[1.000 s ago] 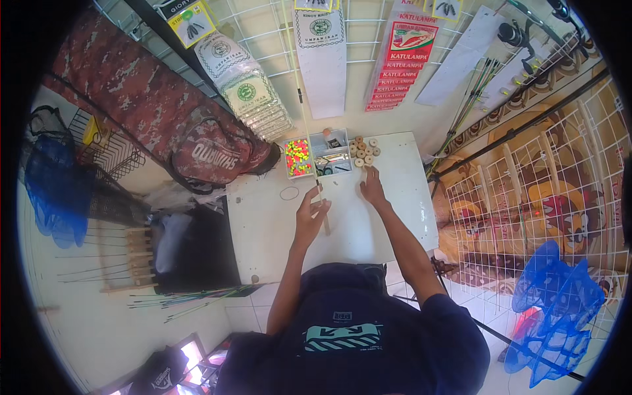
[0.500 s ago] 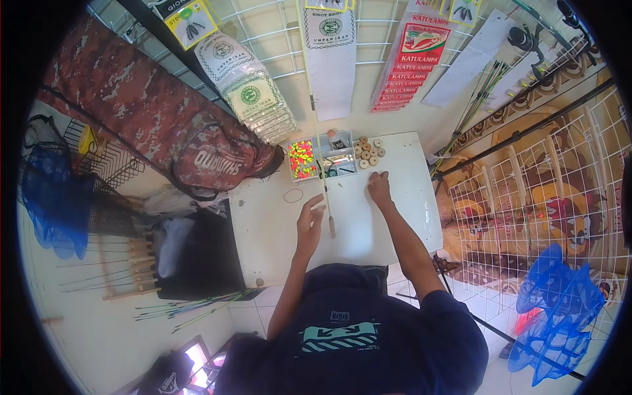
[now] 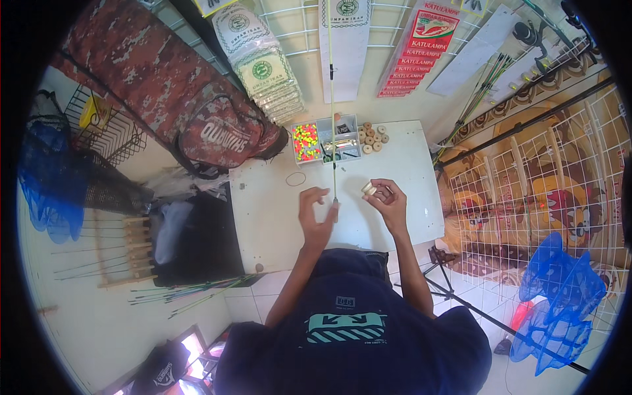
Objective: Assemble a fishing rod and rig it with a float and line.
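A wide head-worn fisheye looks down over the white table (image 3: 362, 230).

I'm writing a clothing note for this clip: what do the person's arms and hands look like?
The left hand and right hand are bare, with no gloves, rings or watch to be seen. The forearms are uncovered. The short sleeves belong to a dark navy shirt with a mint-green print of arrows and slanted stripes.

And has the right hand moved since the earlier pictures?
Yes: judged against the divided box on the white table, the right hand has drawn back toward the person's body, now pinching a pale round piece.
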Motion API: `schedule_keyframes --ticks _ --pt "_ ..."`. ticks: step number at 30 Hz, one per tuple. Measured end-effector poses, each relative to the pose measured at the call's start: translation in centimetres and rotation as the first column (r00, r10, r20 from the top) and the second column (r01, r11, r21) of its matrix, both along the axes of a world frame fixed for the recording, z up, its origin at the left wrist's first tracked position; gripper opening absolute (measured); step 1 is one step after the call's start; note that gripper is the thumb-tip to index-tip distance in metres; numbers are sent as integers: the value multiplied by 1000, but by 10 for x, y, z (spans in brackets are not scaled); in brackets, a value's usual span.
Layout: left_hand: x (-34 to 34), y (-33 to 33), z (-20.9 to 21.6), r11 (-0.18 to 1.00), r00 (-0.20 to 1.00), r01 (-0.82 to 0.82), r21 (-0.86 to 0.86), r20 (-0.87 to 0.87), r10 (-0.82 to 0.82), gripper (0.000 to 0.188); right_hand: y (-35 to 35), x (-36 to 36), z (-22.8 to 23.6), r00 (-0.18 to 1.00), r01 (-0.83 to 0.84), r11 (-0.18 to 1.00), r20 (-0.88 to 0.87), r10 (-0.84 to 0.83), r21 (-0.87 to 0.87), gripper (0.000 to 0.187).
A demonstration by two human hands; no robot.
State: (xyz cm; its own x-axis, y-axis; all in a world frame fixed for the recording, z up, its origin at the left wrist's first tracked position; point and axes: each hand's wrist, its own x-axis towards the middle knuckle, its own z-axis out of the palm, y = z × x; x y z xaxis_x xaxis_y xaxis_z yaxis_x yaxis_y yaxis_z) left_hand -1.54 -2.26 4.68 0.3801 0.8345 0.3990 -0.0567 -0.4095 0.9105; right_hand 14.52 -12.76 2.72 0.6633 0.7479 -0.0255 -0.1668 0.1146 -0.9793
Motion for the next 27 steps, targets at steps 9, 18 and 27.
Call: schedule_keyframes --ticks 9,18,27 --pt "0 -12 11 941 941 334 -61 75 -329 42 -7 -39 43 992 -116 986 -43 122 123 38" --pt "-20 -8 10 788 845 526 -320 296 -445 37 -5 -53 52 991 -134 975 3 136 175 37" --pt "-23 -3 13 712 797 591 -378 409 -444 37 -2 -56 62 967 -102 990 242 76 99 34"
